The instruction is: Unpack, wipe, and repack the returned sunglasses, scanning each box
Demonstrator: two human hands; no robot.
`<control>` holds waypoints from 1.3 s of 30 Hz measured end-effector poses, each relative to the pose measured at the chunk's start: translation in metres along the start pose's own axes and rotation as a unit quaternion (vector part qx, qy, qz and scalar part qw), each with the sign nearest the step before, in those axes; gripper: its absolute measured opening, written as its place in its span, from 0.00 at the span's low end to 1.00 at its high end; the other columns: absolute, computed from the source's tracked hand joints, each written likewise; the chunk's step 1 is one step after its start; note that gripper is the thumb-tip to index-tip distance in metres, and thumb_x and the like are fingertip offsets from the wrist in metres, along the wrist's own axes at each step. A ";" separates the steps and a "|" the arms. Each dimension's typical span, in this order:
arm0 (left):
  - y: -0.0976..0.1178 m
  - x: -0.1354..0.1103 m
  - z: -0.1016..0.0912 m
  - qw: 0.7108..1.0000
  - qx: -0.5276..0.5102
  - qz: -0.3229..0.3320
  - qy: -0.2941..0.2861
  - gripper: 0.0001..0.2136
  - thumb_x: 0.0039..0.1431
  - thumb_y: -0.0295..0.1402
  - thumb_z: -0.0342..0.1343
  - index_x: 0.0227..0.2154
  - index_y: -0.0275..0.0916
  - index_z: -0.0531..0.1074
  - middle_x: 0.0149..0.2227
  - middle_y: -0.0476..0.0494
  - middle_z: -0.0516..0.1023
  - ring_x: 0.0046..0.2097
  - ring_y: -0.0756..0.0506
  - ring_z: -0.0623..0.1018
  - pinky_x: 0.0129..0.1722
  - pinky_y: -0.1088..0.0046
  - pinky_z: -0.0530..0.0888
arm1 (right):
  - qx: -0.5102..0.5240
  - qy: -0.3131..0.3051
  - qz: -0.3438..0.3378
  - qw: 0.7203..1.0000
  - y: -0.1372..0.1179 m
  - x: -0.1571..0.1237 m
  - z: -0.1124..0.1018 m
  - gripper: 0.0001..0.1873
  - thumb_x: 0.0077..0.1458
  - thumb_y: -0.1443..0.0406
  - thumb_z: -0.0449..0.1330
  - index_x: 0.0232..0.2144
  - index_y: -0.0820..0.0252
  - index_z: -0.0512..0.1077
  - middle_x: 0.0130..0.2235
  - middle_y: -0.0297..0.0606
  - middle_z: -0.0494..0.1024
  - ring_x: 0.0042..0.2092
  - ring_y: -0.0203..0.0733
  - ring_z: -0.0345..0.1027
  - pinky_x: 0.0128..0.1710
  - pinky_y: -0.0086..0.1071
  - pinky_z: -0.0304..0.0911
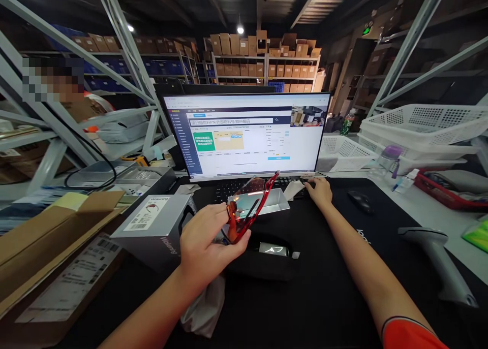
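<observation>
My left hand (206,237) is closed on a pair of red-framed glasses (263,202), tilted up in front of the monitor. My right hand (321,192) rests at the right end of the black keyboard (224,191), its fingers stretched toward the keys. Below the glasses lies a black case (263,271) with something shiny in its opening. A grey product box (150,237) with a white label stands left of my left hand. Behind the glasses sits an open silvery tray-like box part (282,202). A pale cloth pouch (206,306) lies under my left wrist.
A lit monitor (244,161) stands ahead. On the left is an open cardboard carton (57,237). To the right are a mouse (359,201), a barcode scanner (434,252), white baskets (427,128) and a red tray (442,194). Another person (95,102) is at far left.
</observation>
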State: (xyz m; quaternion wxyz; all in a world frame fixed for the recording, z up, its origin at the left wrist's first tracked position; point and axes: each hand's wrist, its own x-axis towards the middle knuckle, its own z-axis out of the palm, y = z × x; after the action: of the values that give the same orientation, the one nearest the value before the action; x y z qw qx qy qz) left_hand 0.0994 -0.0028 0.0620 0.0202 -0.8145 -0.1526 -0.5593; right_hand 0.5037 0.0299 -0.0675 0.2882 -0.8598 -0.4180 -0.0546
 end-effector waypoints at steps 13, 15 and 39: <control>-0.007 -0.006 0.003 0.999 0.039 0.023 0.016 0.06 0.55 0.30 0.63 0.36 0.38 0.74 0.33 0.43 0.83 0.37 0.42 0.83 0.41 0.68 0.80 | 0.004 -0.025 0.000 1.000 -0.003 -0.002 0.006 0.14 0.62 0.58 0.62 0.47 0.59 0.76 0.57 0.44 0.72 0.56 0.50 0.67 0.54 0.46 0.66; -0.006 -0.005 0.003 0.999 0.043 0.029 0.016 0.06 0.55 0.29 0.63 0.36 0.38 0.74 0.33 0.42 0.83 0.37 0.42 0.84 0.41 0.68 0.80 | 0.002 -0.025 0.007 1.000 -0.003 -0.002 0.007 0.17 0.64 0.58 0.61 0.51 0.59 0.73 0.57 0.44 0.73 0.54 0.48 0.70 0.53 0.48 0.68; -0.001 -0.004 -0.009 0.994 0.103 0.008 -0.029 0.03 0.56 0.28 0.62 0.33 0.39 0.73 0.36 0.42 0.83 0.41 0.40 0.82 0.41 0.65 0.79 | 0.042 0.039 0.002 0.998 -0.032 -0.030 -0.118 0.09 0.58 0.59 0.53 0.36 0.56 0.69 0.31 0.42 0.73 0.34 0.51 0.66 0.36 0.39 0.55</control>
State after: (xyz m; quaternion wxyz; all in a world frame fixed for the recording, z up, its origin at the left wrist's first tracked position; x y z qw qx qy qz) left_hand 0.0896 -0.0045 0.0616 0.1041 -0.8253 -0.2032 -0.5164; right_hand 0.4781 -0.0388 0.0345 0.3400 -0.8450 -0.4068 -0.0697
